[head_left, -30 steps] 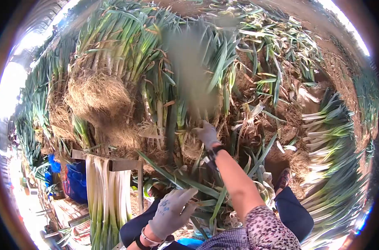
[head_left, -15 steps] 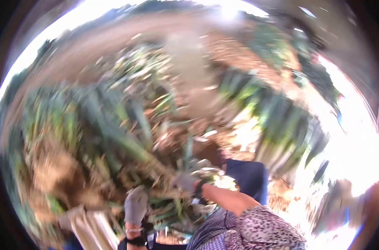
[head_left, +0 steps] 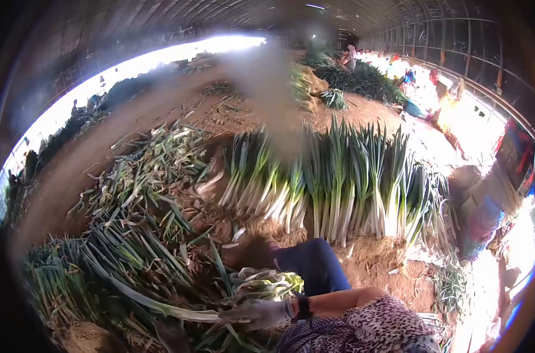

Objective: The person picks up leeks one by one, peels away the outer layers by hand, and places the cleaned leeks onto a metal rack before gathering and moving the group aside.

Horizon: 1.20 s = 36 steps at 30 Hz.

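Observation:
My right hand, in a pale grey glove with a dark band at the wrist, is closed on the white stem of a leek. The leek's green leaves stretch up and left over other leeks. Just beyond the hand lie pale, peeled-looking leaves. A blurred greyish shape at the bottom edge may be my left hand; its fingers cannot be made out. Several untrimmed leeks with rooty ends lie in a heap on the left.
Trimmed leeks stand in a long row beyond my bent knee. A pile of stripped leaves lies on the bare soil. Bags sit at the right. Farther back, a person is near more leeks under the arched roof.
The view has swung up and steadied, bringing the row and the roof into sight. My right hand now has a leek in it. My left hand has dropped from clear sight.

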Tool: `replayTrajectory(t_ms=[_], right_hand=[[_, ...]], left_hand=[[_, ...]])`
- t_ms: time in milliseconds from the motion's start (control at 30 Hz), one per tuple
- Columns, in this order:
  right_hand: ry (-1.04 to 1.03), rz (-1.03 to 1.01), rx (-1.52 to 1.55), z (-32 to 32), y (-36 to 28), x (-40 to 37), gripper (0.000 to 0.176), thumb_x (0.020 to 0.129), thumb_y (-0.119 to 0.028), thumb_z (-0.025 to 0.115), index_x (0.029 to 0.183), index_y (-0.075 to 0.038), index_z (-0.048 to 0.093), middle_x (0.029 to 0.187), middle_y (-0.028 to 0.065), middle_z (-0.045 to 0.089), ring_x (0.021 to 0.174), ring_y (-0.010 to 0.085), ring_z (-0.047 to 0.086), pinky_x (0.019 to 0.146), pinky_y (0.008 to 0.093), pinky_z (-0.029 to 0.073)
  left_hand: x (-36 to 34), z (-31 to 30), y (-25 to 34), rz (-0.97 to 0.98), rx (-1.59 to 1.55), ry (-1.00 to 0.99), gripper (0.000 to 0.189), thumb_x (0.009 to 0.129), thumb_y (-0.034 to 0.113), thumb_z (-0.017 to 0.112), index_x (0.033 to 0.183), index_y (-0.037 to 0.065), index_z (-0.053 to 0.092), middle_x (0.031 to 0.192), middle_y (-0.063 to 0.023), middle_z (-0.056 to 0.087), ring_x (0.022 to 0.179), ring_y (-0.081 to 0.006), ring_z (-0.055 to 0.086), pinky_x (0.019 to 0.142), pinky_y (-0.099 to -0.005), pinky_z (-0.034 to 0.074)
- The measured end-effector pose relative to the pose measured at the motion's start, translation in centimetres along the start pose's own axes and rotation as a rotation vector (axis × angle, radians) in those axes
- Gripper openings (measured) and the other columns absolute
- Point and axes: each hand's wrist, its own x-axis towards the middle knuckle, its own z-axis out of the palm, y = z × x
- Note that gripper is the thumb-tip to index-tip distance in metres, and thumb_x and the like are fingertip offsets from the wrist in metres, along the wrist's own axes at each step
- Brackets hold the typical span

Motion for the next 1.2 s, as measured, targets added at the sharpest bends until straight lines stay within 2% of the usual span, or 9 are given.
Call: replayTrajectory(t_ms=[33,367,533,600,700,900,967,1133,1200], right_hand=[[-0.060,0.073,-0.037,1.5,2.8,-1.0,0.071,0.080,-0.008,0.061,0.147,-0.018,0.039,0.128,0.0158,0.056,0.106,0.0253,0.057,0.091,0.0368,0.047],[-0.386,0.112,-0.194,4.4,5.1,2.8,0.069,0.093,-0.006,0.051,0.153,-0.021,0.021,0.147,0.0162,0.040,0.129,0.0309,0.046,0.107,0.0378,0.039],[-0.059,-0.039,-0.010,10.1,10.2,8.4,0.076,0.088,-0.005,0.057,0.153,-0.020,0.022,0.142,0.0163,0.046,0.123,0.0319,0.053,0.103,0.0382,0.043],[-0.208,0.267,-0.002,8.7,2.9,13.1,0.075,0.086,-0.007,0.061,0.151,-0.017,0.026,0.138,0.0160,0.051,0.119,0.0318,0.056,0.100,0.0378,0.045],[-0.193,0.134,-0.090,11.2,3.5,14.5,0.071,0.084,-0.013,0.065,0.148,-0.014,0.033,0.127,0.0150,0.059,0.112,0.0317,0.060,0.093,0.0377,0.049],[-0.128,0.253,0.095,14.4,3.1,13.3,0.057,0.083,-0.018,0.068,0.136,-0.009,0.049,0.114,0.0150,0.064,0.106,0.0284,0.063,0.088,0.0363,0.050],[-0.075,0.432,0.246,15.7,1.6,16.6,0.053,0.081,-0.017,0.070,0.131,-0.007,0.054,0.111,0.0146,0.065,0.102,0.0247,0.064,0.088,0.0337,0.049],[0.084,0.364,0.732,19.3,0.1,19.1,0.042,0.080,-0.018,0.072,0.116,-0.002,0.058,0.098,0.0084,0.067,0.093,0.0173,0.062,0.086,0.0318,0.048],[0.218,0.451,0.864,20.4,0.6,18.7,0.043,0.079,-0.016,0.074,0.117,-0.003,0.059,0.095,0.0063,0.067,0.091,0.0162,0.061,0.085,0.0320,0.049]], left_hand=[[1.4,-4.6,0.0,-0.006,-0.005,-0.162,0.042,0.094,0.024,0.059,0.128,0.001,0.052,0.119,-0.0148,0.061,0.108,-0.0262,0.057,0.097,-0.0394,0.044],[-0.8,4.2,3.2,0.517,0.462,0.404,0.048,0.097,0.028,0.053,0.134,-0.002,0.046,0.125,-0.0183,0.057,0.110,-0.0303,0.056,0.097,-0.0454,0.044],[-3.2,4.7,5.8,0.521,0.104,-0.157,0.051,0.097,0.027,0.051,0.136,-0.005,0.043,0.132,-0.0220,0.053,0.111,-0.0316,0.056,0.089,-0.0453,0.049],[-5.2,7.9,6.1,0.433,0.899,0.064,0.062,0.096,0.036,0.050,0.142,-0.003,0.035,0.137,-0.0256,0.047,0.118,-0.0319,0.052,0.099,-0.0471,0.044],[-5.8,6.5,6.4,0.438,0.170,-0.220,0.058,0.095,0.034,0.053,0.138,-0.004,0.040,0.137,-0.0234,0.049,0.115,-0.0310,0.055,0.099,-0.0445,0.045],[-8.3,1.5,6.8,0.657,1.212,0.348,0.052,0.095,0.029,0.053,0.134,-0.004,0.044,0.121,-0.0145,0.055,0.110,-0.0273,0.057,0.096,-0.0424,0.049],[-8.0,3.4,7.6,0.325,0.326,0.365,0.057,0.094,0.032,0.052,0.136,-0.006,0.044,0.138,-0.0203,0.047,0.123,-0.0311,0.050,0.105,-0.0431,0.039],[-8.2,3.3,7.8,0.245,0.321,-0.162,0.066,0.094,0.040,0.043,0.138,-0.009,0.039,0.140,-0.0223,0.043,0.131,-0.0311,0.041,0.112,-0.0453,0.027],[-8.3,2.0,7.9,0.324,0.383,0.140,0.066,0.095,0.039,0.044,0.137,-0.010,0.038,0.137,-0.0223,0.046,0.128,-0.0319,0.043,0.112,-0.0448,0.029]])
